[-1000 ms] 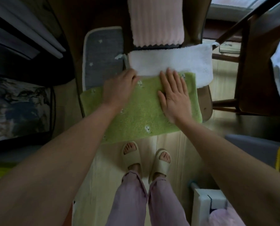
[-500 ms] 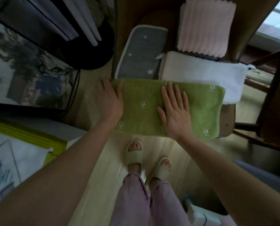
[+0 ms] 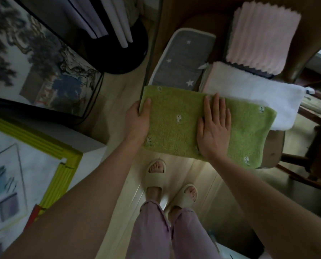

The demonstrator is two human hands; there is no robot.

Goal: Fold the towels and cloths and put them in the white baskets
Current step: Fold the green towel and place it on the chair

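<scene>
Green terry towel with small embroidered motifs (image 3: 176, 126) lay half-folded across the wooden chair seat's (image 3: 273, 148) front edge. The left hand (image 3: 139, 120) gripped its left end, fingers curled under; the right hand (image 3: 214, 126) pressed flat at mid-towel, fingers straight. Folding well likely meant matching edges squarely. No white basket was identifiable.

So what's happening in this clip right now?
A person is folding a green towel laid across a chair seat. The left hand grips the towel's left end, thumb on top, while the right hand presses flat on its middle. Behind it lie a white towel, a pink ribbed cloth and a grey star-patterned cloth. No white basket is clearly in view.
</scene>
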